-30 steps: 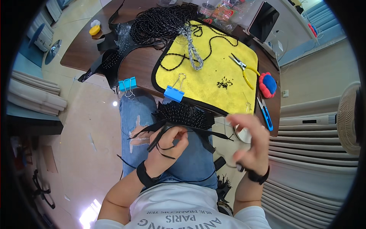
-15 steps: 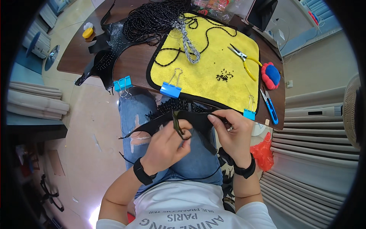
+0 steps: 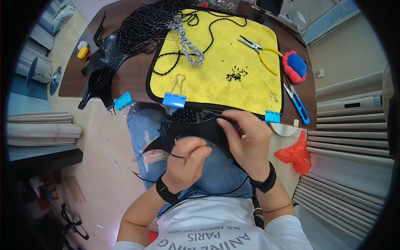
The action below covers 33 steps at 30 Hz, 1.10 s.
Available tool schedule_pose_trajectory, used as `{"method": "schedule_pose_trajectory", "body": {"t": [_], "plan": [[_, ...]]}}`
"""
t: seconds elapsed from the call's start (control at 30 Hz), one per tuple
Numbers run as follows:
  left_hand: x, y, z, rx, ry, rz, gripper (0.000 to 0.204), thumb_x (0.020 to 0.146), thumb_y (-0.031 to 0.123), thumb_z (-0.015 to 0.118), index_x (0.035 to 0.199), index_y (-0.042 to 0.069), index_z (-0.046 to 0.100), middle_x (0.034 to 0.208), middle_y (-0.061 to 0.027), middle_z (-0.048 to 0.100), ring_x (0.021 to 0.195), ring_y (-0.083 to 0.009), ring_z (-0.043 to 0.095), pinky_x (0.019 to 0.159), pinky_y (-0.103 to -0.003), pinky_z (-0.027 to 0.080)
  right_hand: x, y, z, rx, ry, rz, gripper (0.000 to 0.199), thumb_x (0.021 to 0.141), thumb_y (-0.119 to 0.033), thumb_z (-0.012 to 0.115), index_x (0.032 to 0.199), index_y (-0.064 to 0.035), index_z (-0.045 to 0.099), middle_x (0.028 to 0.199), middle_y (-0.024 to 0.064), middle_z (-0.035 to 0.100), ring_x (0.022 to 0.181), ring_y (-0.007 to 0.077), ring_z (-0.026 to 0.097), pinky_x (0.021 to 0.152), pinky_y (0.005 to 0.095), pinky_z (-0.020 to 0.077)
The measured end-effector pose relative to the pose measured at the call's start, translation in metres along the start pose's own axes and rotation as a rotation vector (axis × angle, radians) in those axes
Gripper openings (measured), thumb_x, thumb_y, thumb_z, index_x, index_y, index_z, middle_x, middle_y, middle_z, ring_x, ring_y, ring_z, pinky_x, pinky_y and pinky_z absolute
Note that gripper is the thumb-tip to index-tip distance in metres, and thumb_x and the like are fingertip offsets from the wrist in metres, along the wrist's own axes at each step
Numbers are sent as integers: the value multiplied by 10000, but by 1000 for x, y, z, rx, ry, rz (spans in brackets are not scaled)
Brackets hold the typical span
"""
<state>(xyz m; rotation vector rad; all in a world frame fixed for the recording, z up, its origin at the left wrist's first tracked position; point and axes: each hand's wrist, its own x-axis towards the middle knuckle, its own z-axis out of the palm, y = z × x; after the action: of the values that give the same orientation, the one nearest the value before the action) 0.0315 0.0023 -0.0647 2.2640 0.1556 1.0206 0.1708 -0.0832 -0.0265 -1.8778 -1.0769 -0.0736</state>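
One black piece (image 3: 192, 130) is lying above the lap, just beyond the left hand (image 3: 185, 160), which is curling nearly closed, its hold unclear. The right hand (image 3: 250, 139) is pinching the piece's far right edge. Three blue clips (image 3: 174, 100) are lining the table's (image 3: 133, 75) near edge.
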Motion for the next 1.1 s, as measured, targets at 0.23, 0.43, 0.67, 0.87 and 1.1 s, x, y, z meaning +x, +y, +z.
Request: {"method": "schedule_pose_trajectory", "body": {"t": [0.23,0.43,0.67,0.87,1.1], "plan": [[16,-5,-12,-5,-31,-127,124,811,25,624,925,24,574,1019,-131,521,903,-250,526,762,-321,449,-29,-19,-22,-1,4,-150,138,743,12,680,861,-58,663,767,88,613,611,193,591,510,252,448],[22,-8,-10,-41,-117,-37,163,806,-18,616,958,29,583,1040,-130,517,888,-223,529,735,-293,453,-29,-11,6,-40,-85,-177,174,764,29,659,923,-43,653,768,97,614,635,162,607,515,258,467],[34,-5,-11,28,-10,-303,267,736,-45,700,972,11,589,1009,-104,508,627,-102,474,536,-202,400,-41,3,0,517,-129,466,76,871,-27,583,916,32,601,833,113,639,651,125,608,535,224,495],[40,-6,-11,100,-50,-301,220,706,25,726,875,19,586,911,-90,521,651,-208,568,558,-294,457,-38,1,1,570,-126,400,83,901,-50,549,893,31,565,851,115,639,660,117,600,535,210,490],[43,-13,-3,45,-59,-266,200,694,4,710,814,10,550,795,-97,515,667,-259,567,573,-328,463,-35,1,12,459,-214,141,75,909,-15,501,847,19,525,787,105,622,614,108,579,521,205,465]]}}
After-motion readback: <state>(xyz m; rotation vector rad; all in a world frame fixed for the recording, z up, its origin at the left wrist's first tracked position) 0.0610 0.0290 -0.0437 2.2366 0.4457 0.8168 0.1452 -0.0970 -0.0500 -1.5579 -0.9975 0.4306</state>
